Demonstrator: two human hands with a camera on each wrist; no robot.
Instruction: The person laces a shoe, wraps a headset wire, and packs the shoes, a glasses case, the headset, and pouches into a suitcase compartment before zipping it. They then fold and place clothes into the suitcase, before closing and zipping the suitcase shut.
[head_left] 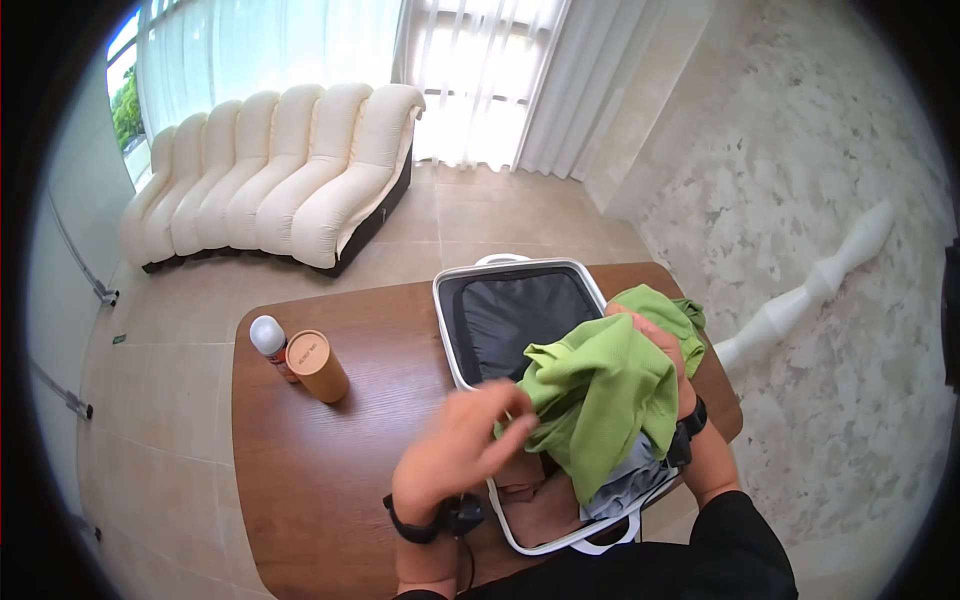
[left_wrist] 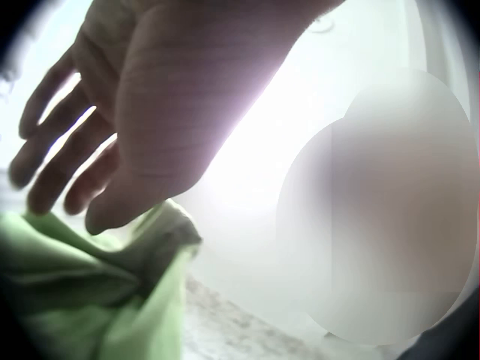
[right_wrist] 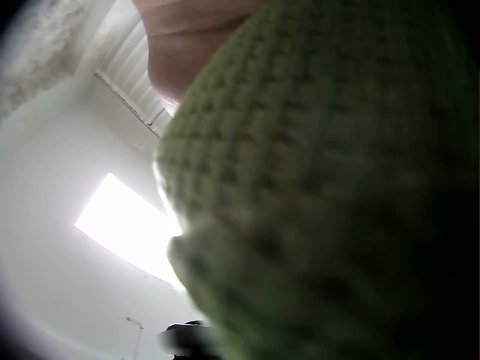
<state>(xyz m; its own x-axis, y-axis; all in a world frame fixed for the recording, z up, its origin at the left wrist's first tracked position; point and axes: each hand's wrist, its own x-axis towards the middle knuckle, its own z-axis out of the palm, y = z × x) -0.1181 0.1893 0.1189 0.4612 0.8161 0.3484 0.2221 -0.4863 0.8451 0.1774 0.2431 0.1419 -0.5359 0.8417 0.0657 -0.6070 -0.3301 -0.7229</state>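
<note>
A bundled green garment (head_left: 600,390) is held up by my right hand (head_left: 660,345) over an open suitcase (head_left: 447,330) with a white rim. Its cloth hides part of that hand's fingers. Close up in the right wrist view, the garment (right_wrist: 300,180) shows a waffle-like knit. My left hand (head_left: 460,445) hovers at the garment's left side, fingers loosely bent and spread. In the left wrist view the left hand's (left_wrist: 150,112) thumb tip overlaps the green cloth (left_wrist: 97,292). Below the garment, brown clothing (head_left: 550,512) and grey-blue clothing (head_left: 625,485) lie in the suitcase's near part.
The suitcase rests on a brown wooden table (head_left: 380,450) with rounded corners. A cardboard tube (head_left: 318,368) and a white-capped spray can (head_left: 270,340) stand on its left side. Beyond are a cream sofa (head_left: 280,170) and a white sculpted post (head_left: 820,280) on the right.
</note>
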